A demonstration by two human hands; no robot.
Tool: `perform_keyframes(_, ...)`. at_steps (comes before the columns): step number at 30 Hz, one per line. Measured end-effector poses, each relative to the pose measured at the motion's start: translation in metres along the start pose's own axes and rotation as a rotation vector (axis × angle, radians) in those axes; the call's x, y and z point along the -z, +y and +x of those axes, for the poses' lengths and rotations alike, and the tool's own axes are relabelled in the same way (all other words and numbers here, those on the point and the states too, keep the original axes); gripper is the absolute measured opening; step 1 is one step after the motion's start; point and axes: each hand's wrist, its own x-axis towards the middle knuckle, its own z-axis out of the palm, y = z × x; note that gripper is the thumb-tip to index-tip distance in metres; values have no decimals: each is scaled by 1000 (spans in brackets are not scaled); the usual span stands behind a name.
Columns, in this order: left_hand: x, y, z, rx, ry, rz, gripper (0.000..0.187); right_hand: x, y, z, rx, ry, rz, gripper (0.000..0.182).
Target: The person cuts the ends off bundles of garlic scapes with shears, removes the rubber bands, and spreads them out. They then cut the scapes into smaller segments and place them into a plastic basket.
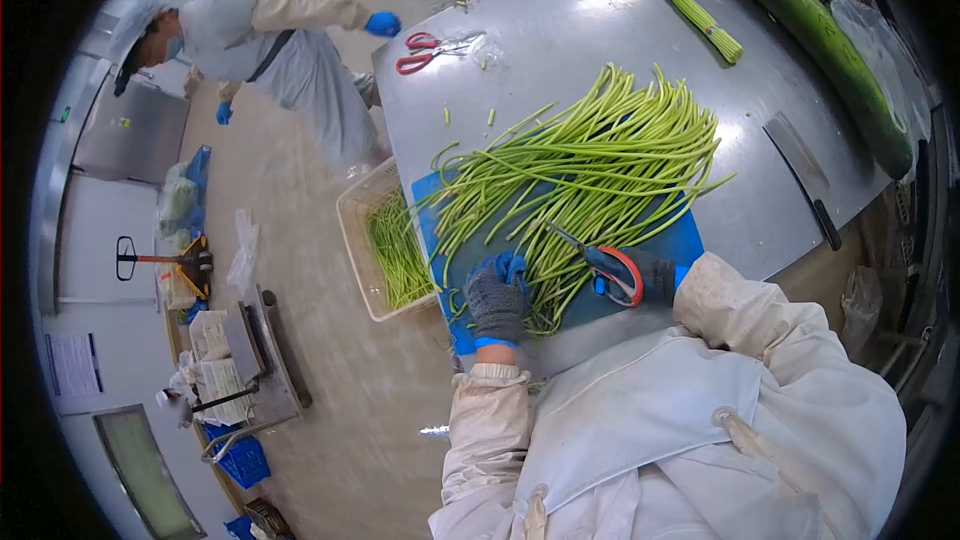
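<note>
Head view shows one bundle tied and many stems loose on the mat, the right hand clamped on scissors, the left hand curled beside the stems, its hold unclear.

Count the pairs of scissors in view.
2. One pair with red handles lies near the left edge of the metal table; the red-handled pair in use is in the right hand. Others could be hidden under the green stalks.
</note>
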Motion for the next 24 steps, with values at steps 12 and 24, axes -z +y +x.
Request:
perform_keyframes(12,69,-19,1,-128,278,234,34,19,-25,36,40,-40,633,35)
perform_keyframes(24,34,-33,-6,-51,98,-157,24,14,-38,22,-175,-12,629,44)
